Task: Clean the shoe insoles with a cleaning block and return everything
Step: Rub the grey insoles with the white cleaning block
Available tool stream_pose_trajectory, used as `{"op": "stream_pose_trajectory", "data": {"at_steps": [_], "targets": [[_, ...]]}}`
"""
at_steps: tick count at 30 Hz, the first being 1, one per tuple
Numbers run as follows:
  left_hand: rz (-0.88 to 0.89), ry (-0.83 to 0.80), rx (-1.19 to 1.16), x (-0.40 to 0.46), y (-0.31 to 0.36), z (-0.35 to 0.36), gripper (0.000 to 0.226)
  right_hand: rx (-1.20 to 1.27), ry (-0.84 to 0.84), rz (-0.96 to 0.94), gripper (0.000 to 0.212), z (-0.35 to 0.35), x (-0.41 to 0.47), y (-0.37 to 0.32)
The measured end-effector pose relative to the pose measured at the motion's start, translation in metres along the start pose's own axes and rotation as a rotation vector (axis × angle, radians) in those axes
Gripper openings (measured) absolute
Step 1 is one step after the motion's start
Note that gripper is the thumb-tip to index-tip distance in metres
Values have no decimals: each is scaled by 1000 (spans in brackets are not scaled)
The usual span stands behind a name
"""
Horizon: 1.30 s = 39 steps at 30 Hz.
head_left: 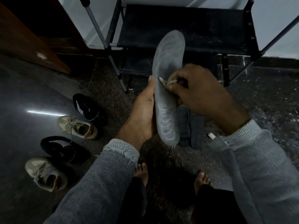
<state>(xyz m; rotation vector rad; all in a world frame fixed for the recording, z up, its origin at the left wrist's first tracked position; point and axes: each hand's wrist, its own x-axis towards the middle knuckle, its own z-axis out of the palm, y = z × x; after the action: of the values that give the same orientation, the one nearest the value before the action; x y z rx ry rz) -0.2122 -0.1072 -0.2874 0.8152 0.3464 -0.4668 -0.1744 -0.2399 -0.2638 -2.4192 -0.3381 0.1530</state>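
Observation:
A pale grey insole (167, 75) stands almost upright in mid-air, toe end pointing away from me. My left hand (142, 113) grips its lower half from the left, thumb along the edge. My right hand (199, 94) pinches a small whitish cleaning block (161, 80) and presses it against the insole's middle. Two dark insoles (192, 128) lie on the floor below my hands. A small white piece (211, 136) lies on the floor beside them, by my right sleeve.
Two black shoes (87, 107) (63, 149) and two beige laced shoes (77, 126) (45, 173) lie in a row on the floor at left. A black metal shoe rack (186, 29) stands ahead. A wooden door (29, 42) is at far left. My bare feet (202, 180) are below.

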Motion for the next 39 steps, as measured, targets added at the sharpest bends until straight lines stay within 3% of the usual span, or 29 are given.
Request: {"op": "stream_pose_trajectory", "data": {"at_steps": [2, 6, 8, 10, 15, 23, 31, 36, 39], "targets": [[9, -10, -8, -1, 1, 2, 49, -15, 35, -32, 10, 1, 0, 1], [-8, -34, -1, -2, -1, 6, 48, -11, 339, 0, 21, 10, 1, 6], [-9, -23, 26, -2, -4, 7, 48, 2, 406, 37, 26, 9, 3, 9], [-3, -12, 13, -1, -3, 5, 48, 41, 375, 47, 22, 7, 4, 9], [52, 28, -73, 1, 8, -2, 54, 34, 50, -34, 11, 14, -2, -3], [118, 9, -154, 0, 12, -2, 62, 342, 180, 31, 4, 11, -6, -5], [58, -50, -224, 3, 15, -8, 66, 100, 118, -75, 10, 26, -22, -21], [46, 40, -129, 4, 20, -15, 69, 74, -111, -152, 12, 22, -26, -27], [2, -48, -204, 2, 16, -11, 78, 84, 12, -137, 11, 25, -26, -23]]}}
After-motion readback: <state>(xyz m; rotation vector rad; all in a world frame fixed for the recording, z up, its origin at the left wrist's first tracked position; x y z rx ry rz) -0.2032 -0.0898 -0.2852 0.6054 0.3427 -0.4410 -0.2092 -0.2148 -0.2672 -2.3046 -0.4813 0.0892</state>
